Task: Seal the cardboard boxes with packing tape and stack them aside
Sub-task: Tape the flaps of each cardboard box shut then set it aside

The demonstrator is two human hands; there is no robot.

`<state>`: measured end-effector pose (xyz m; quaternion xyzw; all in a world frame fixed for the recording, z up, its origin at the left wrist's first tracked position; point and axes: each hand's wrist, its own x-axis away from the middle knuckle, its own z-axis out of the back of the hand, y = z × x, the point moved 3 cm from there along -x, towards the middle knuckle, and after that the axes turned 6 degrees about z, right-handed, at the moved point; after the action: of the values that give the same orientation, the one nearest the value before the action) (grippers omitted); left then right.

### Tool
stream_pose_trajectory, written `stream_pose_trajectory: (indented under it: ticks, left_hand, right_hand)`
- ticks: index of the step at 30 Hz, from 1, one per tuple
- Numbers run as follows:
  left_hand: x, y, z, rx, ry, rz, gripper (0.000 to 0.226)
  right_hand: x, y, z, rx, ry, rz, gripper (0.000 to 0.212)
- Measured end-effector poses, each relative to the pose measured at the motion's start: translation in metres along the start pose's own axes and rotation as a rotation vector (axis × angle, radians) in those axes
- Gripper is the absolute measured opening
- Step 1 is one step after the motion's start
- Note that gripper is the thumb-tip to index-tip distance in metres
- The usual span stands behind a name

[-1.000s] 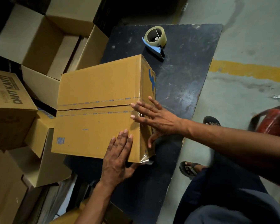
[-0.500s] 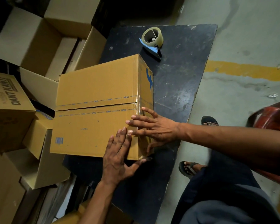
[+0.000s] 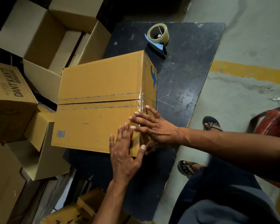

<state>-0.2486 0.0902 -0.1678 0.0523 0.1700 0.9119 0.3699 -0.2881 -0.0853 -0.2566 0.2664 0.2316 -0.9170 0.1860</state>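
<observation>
Head view: pressing tape down at the near right corner of the box.

My left hand (image 3: 123, 152) lay flat on top of the cardboard box (image 3: 102, 102), fingers straight, thumb hooked over the corner; my right hand (image 3: 153, 126) was spread wide over the top edge and right side face, gripping nothing. That box sat on the dark tabletop (image 3: 184, 81), clear tape along its centre seam, the tape dispenser (image 3: 158, 37) well apart at the far end. To do this well, I judged I should rub firmly outward from the seam and down the side, flattening wrinkles so the tape end bonds before the box goes onto the pile of cartons (image 3: 39, 46) at left.
</observation>
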Motion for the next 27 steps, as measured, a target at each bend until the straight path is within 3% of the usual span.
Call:
stream_pose_trajectory:
  ticks: [5, 10, 16, 27]
  left_hand:
    - [0.002, -0.016, 0.011, -0.211, -0.182, -0.212, 0.103]
    - [0.001, -0.034, 0.000, -0.415, -0.096, -0.354, 0.100]
    - [0.007, -0.027, -0.012, -0.425, 0.098, -0.329, 0.077]
    - [0.019, -0.013, -0.028, -0.342, 0.227, -0.216, 0.058]
  right_hand:
    - [0.002, 0.002, 0.002, 0.070, -0.104, 0.020, 0.132]
    - [0.000, -0.006, -0.001, -0.025, 0.037, -0.046, 0.106]
    - [0.002, -0.011, -0.004, -0.020, 0.055, -0.088, 0.090]
    - [0.003, -0.016, 0.000, 0.084, 0.025, -0.086, 0.092]
